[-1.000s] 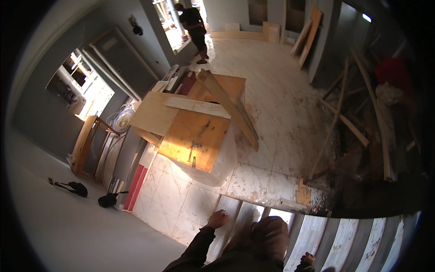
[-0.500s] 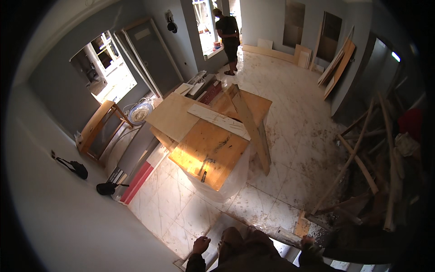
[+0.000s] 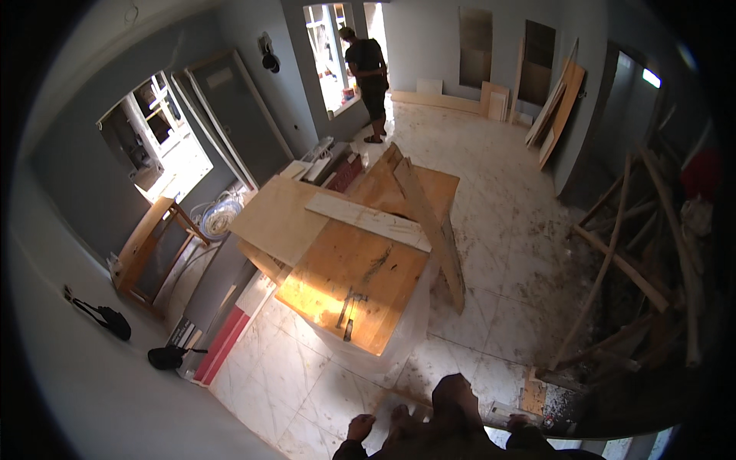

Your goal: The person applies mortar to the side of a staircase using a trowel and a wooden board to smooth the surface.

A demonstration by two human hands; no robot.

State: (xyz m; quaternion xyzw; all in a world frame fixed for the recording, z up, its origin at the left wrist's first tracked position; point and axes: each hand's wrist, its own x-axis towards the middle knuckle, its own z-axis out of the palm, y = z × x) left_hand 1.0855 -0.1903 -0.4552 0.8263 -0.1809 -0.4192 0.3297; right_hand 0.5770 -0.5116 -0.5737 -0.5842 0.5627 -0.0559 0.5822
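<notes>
My left hand (image 3: 360,427) hangs low at the bottom of the view, to the left of my legs (image 3: 455,400). Its fingers look loosely curled, and nothing shows in them. My right hand (image 3: 520,422) is dark and small, close to a pale narrow board or ledge (image 3: 500,412); its fingers cannot be made out, nor whether it touches that edge. Ahead of me stands a wooden workbench (image 3: 383,280) with plastic sheeting round its base. A hammer (image 3: 343,310) and a dark-handled tool (image 3: 349,330) lie near its front edge.
A plank (image 3: 433,230) leans against the workbench. Loose timber (image 3: 621,268) is piled at right. Red-edged panels (image 3: 222,349), a coiled hose (image 3: 220,216) and a wooden frame (image 3: 146,249) lie along the left. Another person (image 3: 368,77) stands by the far window.
My view has shifted forward, so the workbench sits lower and nearer. One of my knees has risen into view. My left hand appears lower and further right.
</notes>
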